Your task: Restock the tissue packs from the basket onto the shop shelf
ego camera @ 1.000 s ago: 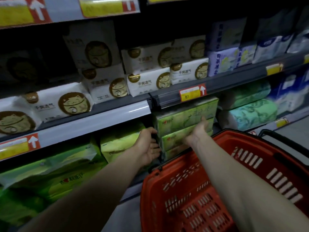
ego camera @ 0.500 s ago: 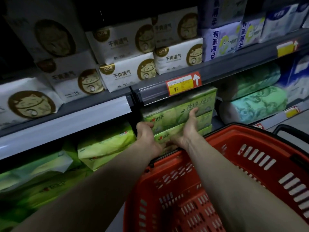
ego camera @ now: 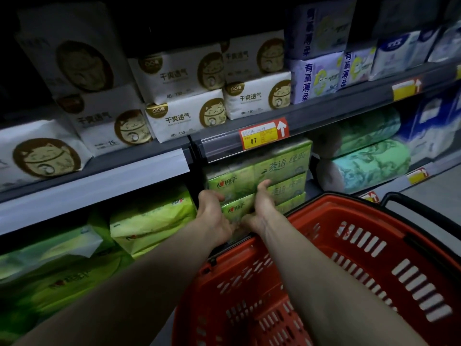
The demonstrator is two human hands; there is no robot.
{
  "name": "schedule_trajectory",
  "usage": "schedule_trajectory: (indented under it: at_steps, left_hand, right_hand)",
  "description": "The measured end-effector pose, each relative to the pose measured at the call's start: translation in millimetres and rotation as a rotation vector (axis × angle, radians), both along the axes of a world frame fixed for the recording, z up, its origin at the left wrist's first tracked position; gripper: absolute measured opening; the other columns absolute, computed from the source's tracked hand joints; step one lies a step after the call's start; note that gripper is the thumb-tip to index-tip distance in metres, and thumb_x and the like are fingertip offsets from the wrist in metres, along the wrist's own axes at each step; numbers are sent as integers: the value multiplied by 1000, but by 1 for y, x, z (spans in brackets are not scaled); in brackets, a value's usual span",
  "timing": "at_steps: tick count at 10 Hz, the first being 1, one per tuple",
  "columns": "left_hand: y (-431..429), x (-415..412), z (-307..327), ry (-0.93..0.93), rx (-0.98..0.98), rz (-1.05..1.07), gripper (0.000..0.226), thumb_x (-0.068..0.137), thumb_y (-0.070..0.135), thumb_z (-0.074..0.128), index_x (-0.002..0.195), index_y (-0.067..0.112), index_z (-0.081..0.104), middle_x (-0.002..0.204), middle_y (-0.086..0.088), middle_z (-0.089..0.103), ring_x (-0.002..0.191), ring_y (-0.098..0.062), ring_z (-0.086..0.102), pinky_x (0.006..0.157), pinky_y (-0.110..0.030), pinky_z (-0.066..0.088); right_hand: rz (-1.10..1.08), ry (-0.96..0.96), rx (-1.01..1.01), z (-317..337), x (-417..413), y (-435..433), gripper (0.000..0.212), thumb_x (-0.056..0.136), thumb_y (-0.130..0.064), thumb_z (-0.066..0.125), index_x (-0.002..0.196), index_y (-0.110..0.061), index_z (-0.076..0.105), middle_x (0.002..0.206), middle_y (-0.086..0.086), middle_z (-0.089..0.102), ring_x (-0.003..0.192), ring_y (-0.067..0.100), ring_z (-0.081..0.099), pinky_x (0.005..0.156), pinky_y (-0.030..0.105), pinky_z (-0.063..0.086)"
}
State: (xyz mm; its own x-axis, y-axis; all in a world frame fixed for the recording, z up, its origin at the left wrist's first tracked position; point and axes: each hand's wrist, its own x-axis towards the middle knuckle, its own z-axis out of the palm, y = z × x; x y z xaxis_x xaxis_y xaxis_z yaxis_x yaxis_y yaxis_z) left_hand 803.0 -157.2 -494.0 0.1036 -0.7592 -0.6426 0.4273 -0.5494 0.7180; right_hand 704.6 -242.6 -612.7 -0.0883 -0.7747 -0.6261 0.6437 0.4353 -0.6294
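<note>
Gripping the left end of the green tissue stack with the left hand, fingers curled round the edge. Pressing the right hand against the stack's front, thumb up; can't tell if its fingers are clenched or loose. Stack three packs high, tucked under the shelf rail. Right above the stack, a price tag. Just below it, the red basket. Left of it, loose green packs; right, pale green rolls. Higher up, white cat-print packs.
</note>
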Motion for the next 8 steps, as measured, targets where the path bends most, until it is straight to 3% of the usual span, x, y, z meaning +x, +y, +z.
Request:
schedule_trajectory:
  at_steps: [1, 2, 3, 4, 5, 6, 7, 8]
  left_hand:
    - [-2, 2, 3, -48, 15, -50, 59, 70, 20, 45, 125, 9, 65, 115, -22, 74, 95, -39, 75, 83, -47, 62]
    - [-1, -6, 12, -35, -2, -46, 31, 80, 16, 43, 100, 8, 65, 113, -21, 74, 81, -37, 71, 61, -34, 58]
    - [3, -2, 19, 2, 13, -47, 42, 79, 18, 42, 111, 5, 68, 116, -23, 74, 76, -36, 72, 52, -34, 58]
    - [16, 21, 27, 28, 38, -51, 52, 83, 20, 38, 122, -3, 64, 102, -25, 76, 77, -37, 71, 56, -42, 62]
    - [41, 50, 45, 62, 65, -96, 36, 92, 20, 35, 101, -7, 56, 70, -25, 70, 77, -36, 64, 45, -38, 59]
    - [70, 86, 68, 45, 58, -156, 45, 94, 25, 38, 128, -2, 50, 133, -26, 60, 105, -42, 63, 82, -42, 57]
    - [98, 129, 81, 38, 29, -156, 55, 93, 35, 44, 140, 7, 52, 145, -21, 54, 126, -44, 55, 103, -48, 49]
    - [137, 172, 99, -72, -4, -110, 46, 97, 42, 45, 127, 13, 63, 131, -18, 62, 111, -38, 60, 85, -40, 49]
  right_hand:
    - [-24, 16, -11, -6, -1, -11, 166, 15, -108, 53, 163, -42, 19, 166, 12, 36, 138, 51, 49, 77, 89, 43]
    - [-70, 4, -1, -2, -2, -16, 152, 33, -106, 54, 165, -38, 18, 165, 9, 37, 133, 51, 54, 72, 84, 48]
    - [-35, 8, 0, -28, -12, -34, 172, 12, -107, 59, 165, -38, 17, 164, 14, 39, 123, 54, 60, 70, 82, 49]
    - [30, -36, 19, -25, -12, -31, 158, 23, -110, 55, 162, -37, 32, 151, 19, 54, 117, 54, 64, 76, 81, 50]
    - [8, -8, 57, 40, 7, 18, 104, 82, -94, 27, 146, -18, 58, 142, 22, 62, 126, 48, 62, 77, 72, 56]
    - [-28, -43, 47, 94, 40, 69, 89, 100, -76, 16, 141, -12, 63, 139, 23, 64, 123, 43, 64, 81, 58, 58]
    - [48, -26, -1, 152, 91, 133, 69, 110, -54, 20, 99, -7, 68, 83, 20, 74, 73, 29, 69, 49, 30, 58]
    - [160, 50, -115, 194, 138, 199, 54, 113, -41, 28, 76, -11, 54, 42, 5, 55, 32, 18, 53, 31, 15, 36]
